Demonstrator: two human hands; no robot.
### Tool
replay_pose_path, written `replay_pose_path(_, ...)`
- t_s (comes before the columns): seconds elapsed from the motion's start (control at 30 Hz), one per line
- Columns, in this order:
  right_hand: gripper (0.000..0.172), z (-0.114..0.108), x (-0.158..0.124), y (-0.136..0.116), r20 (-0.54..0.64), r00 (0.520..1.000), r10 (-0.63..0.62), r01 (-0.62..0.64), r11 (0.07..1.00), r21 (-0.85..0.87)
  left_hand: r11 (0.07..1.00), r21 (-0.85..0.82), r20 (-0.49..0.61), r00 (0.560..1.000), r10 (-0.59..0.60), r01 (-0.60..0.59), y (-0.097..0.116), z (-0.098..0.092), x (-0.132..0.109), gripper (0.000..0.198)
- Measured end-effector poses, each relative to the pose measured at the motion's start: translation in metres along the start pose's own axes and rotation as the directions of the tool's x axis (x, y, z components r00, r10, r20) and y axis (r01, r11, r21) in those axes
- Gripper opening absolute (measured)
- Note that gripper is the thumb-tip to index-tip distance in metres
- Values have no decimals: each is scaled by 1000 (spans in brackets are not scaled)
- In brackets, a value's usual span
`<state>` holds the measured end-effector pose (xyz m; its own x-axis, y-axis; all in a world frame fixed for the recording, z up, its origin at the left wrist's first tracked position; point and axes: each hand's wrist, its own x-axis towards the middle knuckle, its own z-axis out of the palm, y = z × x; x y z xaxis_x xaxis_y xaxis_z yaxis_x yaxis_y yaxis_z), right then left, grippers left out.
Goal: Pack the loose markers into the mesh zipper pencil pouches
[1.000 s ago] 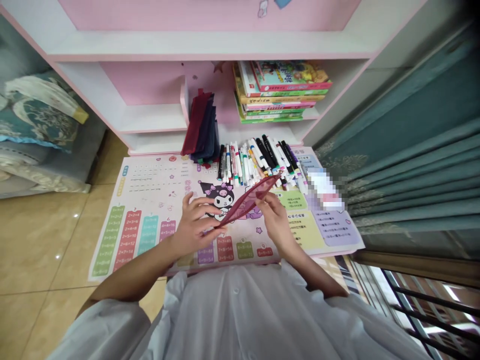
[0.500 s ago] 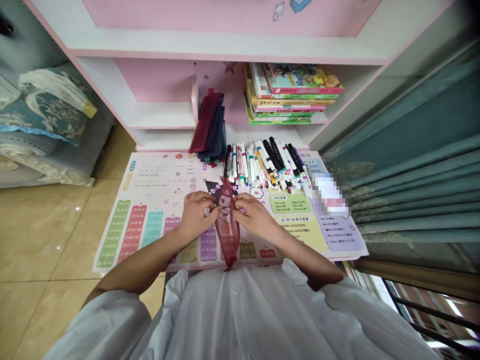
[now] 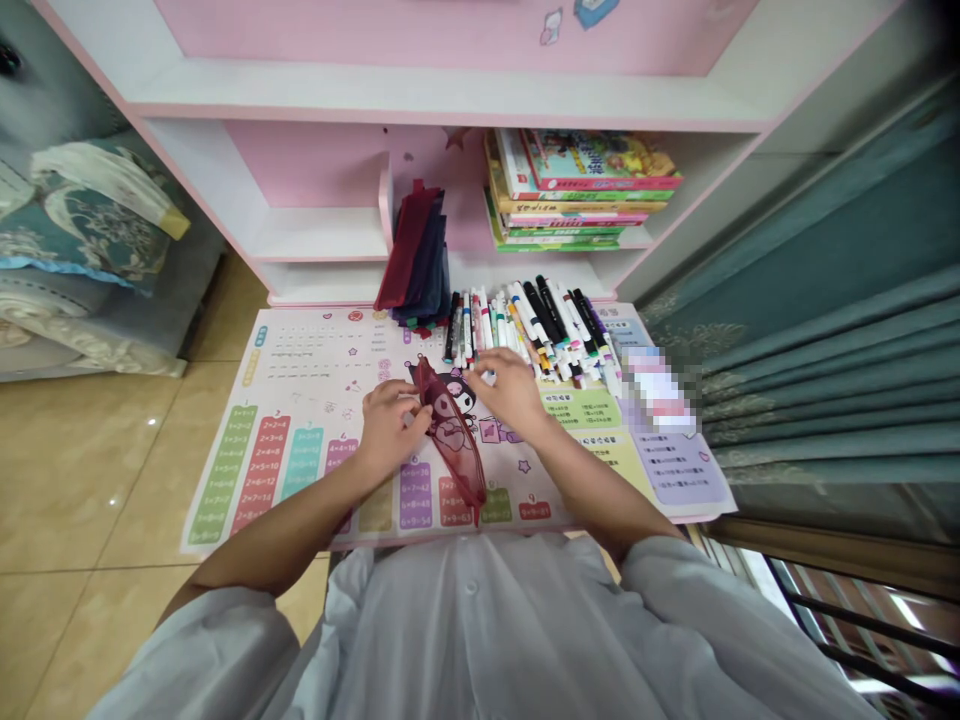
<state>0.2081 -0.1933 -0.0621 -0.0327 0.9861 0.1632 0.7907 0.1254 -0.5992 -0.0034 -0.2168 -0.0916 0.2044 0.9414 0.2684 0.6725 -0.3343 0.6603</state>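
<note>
A dark red mesh zip pouch (image 3: 454, 440) lies slantwise on the printed desk mat, its far end tipped to the left. My left hand (image 3: 394, 422) is closed on the pouch's left edge, thumb on the mesh. Off the pouch, my right hand (image 3: 511, 395) hovers at the near side of a row of markers (image 3: 551, 320), fingers curved and a gap showing by the thumb; I see nothing held there. The markers have white or black barrels and caps of several colours.
More mesh pouches (image 3: 416, 255), red and dark blue, lean against a shelf divider behind the markers. Stacked books (image 3: 581, 195) sit in the shelf at the right. A blurred-out item (image 3: 660, 390) lies on the mat's right side, near the green curtain (image 3: 810, 300).
My right hand has let go of the pouch and moved right and forward toward the markers. The pouch's far end has swung left, still in my left hand.
</note>
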Motion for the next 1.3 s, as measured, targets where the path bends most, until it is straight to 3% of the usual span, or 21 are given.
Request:
replay_pose_path(0.1, 21, 3, 29, 9, -196, 980, 22, -58, 981, -184, 1000, -2, -18, 1000, 3, -3, -2, 1, 0, 28)
replay_pose_path(0.17, 21, 6, 46, 14, -215, 976, 35, -93, 960, -266, 1000, -6, -28, 1000, 4, -5, -3, 2, 0, 28)
replay_pose_path(0.43, 33, 12, 70, 16, -86, 995, 59, -93, 866, -491, 1000, -6, -19, 1000, -17, 17, -6, -2, 2, 29)
replay_pose_path(0.73, 30, 11, 72, 6, -25, 995, 98, -98, 874, -476, 999, -20, -45, 999, -26, 25, -9, 1, 3, 27)
replay_pose_path(0.97, 27, 3, 57, 10, -117, 991, 61, -100, 928, -359, 1000, -10, -66, 998, 0, 0, -11, 2, 4, 28)
replay_pose_path(1.13, 11, -11, 18, -8, -144, 990, 11, -39, 980, -194, 1000, 24, -87, 996, 14, -12, -13, 4, 5, 28)
replay_pose_path(1.3, 12, -10, -30, -30, 52, 982, -181, 183, 982, -51, 1000, 17, -73, 997, 23, -22, -12, 3, 6, 28)
